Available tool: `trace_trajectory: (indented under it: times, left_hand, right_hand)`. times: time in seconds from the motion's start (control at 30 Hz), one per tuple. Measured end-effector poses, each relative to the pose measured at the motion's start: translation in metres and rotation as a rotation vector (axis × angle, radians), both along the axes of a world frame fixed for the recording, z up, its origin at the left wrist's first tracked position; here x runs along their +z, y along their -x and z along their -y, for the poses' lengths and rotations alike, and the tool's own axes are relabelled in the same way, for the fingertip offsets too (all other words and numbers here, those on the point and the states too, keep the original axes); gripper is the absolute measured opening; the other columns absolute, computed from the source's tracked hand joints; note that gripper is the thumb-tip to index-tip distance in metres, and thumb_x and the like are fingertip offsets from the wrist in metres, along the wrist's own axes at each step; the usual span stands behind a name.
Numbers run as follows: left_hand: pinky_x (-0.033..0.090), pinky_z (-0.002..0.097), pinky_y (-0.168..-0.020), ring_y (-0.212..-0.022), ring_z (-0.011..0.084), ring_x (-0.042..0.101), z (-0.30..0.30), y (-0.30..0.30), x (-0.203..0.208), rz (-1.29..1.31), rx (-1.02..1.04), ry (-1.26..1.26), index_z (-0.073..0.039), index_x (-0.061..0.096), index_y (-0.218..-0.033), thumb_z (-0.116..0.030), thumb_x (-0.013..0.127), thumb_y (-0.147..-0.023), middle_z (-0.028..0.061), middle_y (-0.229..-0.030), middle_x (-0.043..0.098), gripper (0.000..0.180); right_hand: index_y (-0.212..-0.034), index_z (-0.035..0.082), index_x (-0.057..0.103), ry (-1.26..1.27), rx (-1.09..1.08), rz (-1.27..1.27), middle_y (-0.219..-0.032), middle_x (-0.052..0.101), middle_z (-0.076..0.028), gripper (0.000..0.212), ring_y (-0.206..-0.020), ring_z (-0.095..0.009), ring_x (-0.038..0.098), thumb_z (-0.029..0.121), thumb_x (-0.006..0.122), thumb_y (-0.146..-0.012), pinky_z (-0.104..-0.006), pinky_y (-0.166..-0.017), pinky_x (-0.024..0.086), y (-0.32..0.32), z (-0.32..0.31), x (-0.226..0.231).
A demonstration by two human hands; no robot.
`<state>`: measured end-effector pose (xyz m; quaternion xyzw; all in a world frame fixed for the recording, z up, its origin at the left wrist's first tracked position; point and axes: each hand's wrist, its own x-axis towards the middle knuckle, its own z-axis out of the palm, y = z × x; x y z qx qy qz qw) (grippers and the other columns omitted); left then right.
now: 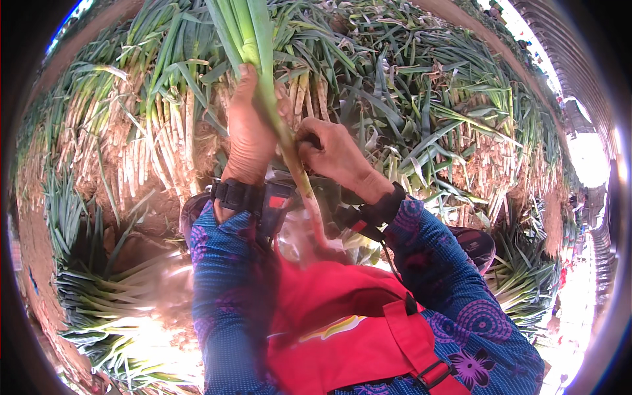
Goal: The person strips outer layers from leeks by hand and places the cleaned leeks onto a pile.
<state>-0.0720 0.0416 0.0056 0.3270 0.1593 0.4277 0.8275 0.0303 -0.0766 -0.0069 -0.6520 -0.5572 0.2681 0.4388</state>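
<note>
Upright in my left hand (253, 131) is a long leek (288, 148). The thumb lies along its stalk just under the fanned green leaves, and the fingers wrap behind it. Its pale lower end points down towards my lap and looks reddish near the red apron (342, 342). Beside the middle of the stalk is my right hand (334, 155), with its fingers curled and the thumb and forefinger drawn together at the stalk's right side. Whatever they pinch, if anything, is too small to make out. Dark straps with small boxes sit on both wrists.
Big heaps of leeks lie ahead, at the left (158, 131) and the right (487, 138), green tops away from me. More leeks (118, 316) lie at my lower left on brown ground. A dark shoe (475, 247) shows beside my right sleeve.
</note>
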Motion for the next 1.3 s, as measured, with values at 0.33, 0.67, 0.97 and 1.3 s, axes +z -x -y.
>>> trace_trajectory:
  times: [0.33,0.67,0.97,1.3]
  left_hand:
    - [0.037,0.0289,-0.052,-0.055,0.0153,0.044,-0.010,0.013,0.011,0.206,-0.058,0.068,-0.011,0.048,-0.102,-0.045,0.045,-0.096,0.0043,-0.070,0.050,0.034]
    - [0.036,0.0299,-0.059,-0.061,0.0164,0.041,-0.015,0.026,0.007,0.138,0.010,0.035,-0.007,0.046,-0.094,-0.045,0.042,-0.097,0.0060,-0.075,0.047,0.038]
    - [0.037,0.0309,-0.059,-0.061,0.0169,0.043,-0.024,0.027,0.008,0.085,0.131,0.039,-0.007,0.045,-0.102,-0.042,0.046,-0.095,0.0057,-0.075,0.048,0.036]
    - [0.043,0.0306,-0.063,-0.059,0.0157,0.048,-0.074,0.071,-0.003,0.073,0.554,0.059,-0.004,0.046,-0.101,-0.040,0.058,-0.089,0.0030,-0.067,0.049,0.040]
  right_hand:
    - [-0.096,0.002,0.053,-0.035,-0.144,-1.005,-0.080,0.059,-0.006,0.013,-0.070,-0.015,0.061,0.012,0.052,-0.088,-0.0306,-0.061,0.050,0.003,0.029,-0.035]
    - [-0.099,0.009,0.053,0.043,0.209,-1.419,-0.075,0.053,0.001,0.013,-0.065,-0.010,0.052,0.019,0.054,-0.090,-0.0248,-0.053,0.040,-0.030,0.066,-0.023]
    - [-0.090,0.003,0.063,0.540,0.045,0.264,-0.078,0.063,-0.008,0.031,-0.071,-0.024,0.059,0.033,0.058,-0.087,-0.0371,-0.065,0.047,-0.121,0.169,-0.117]
    - [-0.089,0.007,0.069,0.981,-0.074,0.623,-0.087,0.066,-0.016,0.039,-0.081,-0.031,0.064,0.044,0.056,-0.084,-0.0404,-0.072,0.049,-0.187,0.249,-0.123]
